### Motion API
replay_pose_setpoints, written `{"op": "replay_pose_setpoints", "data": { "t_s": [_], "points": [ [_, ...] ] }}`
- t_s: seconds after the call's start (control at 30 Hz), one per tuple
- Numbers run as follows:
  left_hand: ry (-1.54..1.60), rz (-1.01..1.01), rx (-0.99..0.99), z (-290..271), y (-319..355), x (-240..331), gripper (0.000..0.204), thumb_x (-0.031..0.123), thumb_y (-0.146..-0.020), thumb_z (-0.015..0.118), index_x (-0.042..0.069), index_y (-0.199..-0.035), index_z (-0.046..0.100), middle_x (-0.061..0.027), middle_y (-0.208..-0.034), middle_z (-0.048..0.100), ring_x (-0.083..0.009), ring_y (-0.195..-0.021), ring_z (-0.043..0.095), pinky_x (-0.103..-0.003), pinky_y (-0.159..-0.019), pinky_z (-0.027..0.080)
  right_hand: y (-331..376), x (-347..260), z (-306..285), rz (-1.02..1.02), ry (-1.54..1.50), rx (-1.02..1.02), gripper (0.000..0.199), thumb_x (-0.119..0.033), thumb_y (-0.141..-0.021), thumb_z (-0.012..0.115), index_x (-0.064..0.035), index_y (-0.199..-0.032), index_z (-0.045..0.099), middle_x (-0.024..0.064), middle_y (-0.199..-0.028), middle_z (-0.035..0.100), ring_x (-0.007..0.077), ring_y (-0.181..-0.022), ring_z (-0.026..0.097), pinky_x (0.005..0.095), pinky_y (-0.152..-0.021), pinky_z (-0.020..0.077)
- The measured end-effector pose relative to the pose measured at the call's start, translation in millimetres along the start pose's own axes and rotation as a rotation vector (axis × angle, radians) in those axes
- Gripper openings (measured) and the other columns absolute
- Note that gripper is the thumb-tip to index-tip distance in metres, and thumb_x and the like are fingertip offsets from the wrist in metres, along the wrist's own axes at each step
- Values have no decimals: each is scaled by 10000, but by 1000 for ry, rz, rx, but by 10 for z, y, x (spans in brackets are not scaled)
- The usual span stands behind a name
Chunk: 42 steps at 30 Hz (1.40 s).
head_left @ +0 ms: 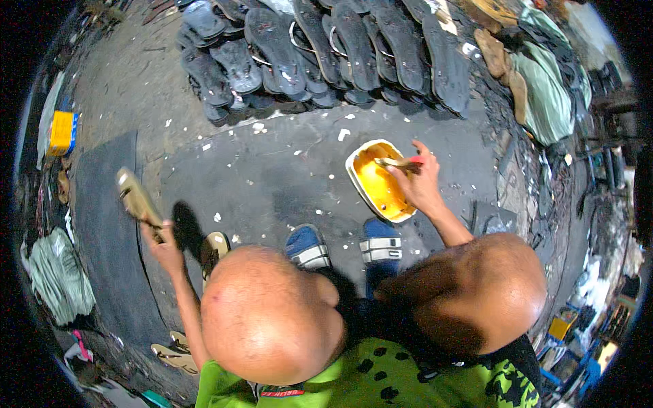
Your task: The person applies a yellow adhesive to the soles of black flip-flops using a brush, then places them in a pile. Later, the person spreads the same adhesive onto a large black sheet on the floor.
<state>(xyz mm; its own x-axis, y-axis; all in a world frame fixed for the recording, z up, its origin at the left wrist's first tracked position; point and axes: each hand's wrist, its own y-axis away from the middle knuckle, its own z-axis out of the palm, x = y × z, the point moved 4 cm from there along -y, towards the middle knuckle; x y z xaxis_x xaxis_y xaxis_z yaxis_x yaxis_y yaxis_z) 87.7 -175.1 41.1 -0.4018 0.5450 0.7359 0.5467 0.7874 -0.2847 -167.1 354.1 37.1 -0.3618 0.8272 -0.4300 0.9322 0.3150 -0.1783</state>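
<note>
My left hand [165, 246] is closed around one end of a tan sandal [138, 197], held out to the left above a dark mat. In my right hand [423, 182] is a small brush [407, 163] with some red on its handle. The brush's tip is over a white-rimmed tub [352, 170] of yellow-orange paste, which looks like glue; whether the tip touches the paste I cannot tell. Another tan sandal [217, 245] lies on the ground beside my left knee, partly hidden by it. My feet, in blue slippers with white straps [312, 256], rest between my hands and body.
Rows of dark flip-flops [347, 51] are stacked along the far side. A yellow and blue box [62, 133] and a pale green sack [61, 279] sit at the left. More sandals [175, 358] lie at the lower left. Another green sack [542, 92] stands far right.
</note>
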Motion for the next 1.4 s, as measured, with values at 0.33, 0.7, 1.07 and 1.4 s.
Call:
{"op": "replay_pose_setpoints", "data": {
  "t_s": [0.33,0.7,1.07,1.4],
  "points": [
    [-274,198,-590,1286,1815,952,799,445,-706,812,29,-1325,527,-256,-1418,397,-460,-1276,405,-492,-1053,358,381,-157,55,-50,103,-178,328,-336,-826,727,-37,-960,700,223,-1464,348,411,-1377,298,569,-1135,190],
    [-192,441,-723,1550,1733,765,562,299,-865,686,60,-1347,526,-161,-1533,312,-442,-1373,298,-528,-1131,231,910,108,-595,164,-84,-269,248,-249,-867,685,-30,-983,682,172,-932,668,346,-862,655,382,-745,504],
    [970,-517,-1091,1509,1111,1648,468,361,-1026,418,43,-1359,504,-185,-1318,568,-322,-1217,549,-427,-1046,413,1129,383,-474,241,-59,-618,405,-316,-886,658,-12,-1153,654,189,-976,691,311,-918,670,407,-807,499],
    [1479,-601,-945,1662,713,3176,531,382,-1044,349,101,-1492,307,-122,-1373,513,-230,-1195,563,-343,-1000,465,-774,-1144,-1155,239,-1271,138,376,-268,-928,649,42,-1142,649,83,-1072,682,131,-965,619,299,-878,471]
  ]
}}
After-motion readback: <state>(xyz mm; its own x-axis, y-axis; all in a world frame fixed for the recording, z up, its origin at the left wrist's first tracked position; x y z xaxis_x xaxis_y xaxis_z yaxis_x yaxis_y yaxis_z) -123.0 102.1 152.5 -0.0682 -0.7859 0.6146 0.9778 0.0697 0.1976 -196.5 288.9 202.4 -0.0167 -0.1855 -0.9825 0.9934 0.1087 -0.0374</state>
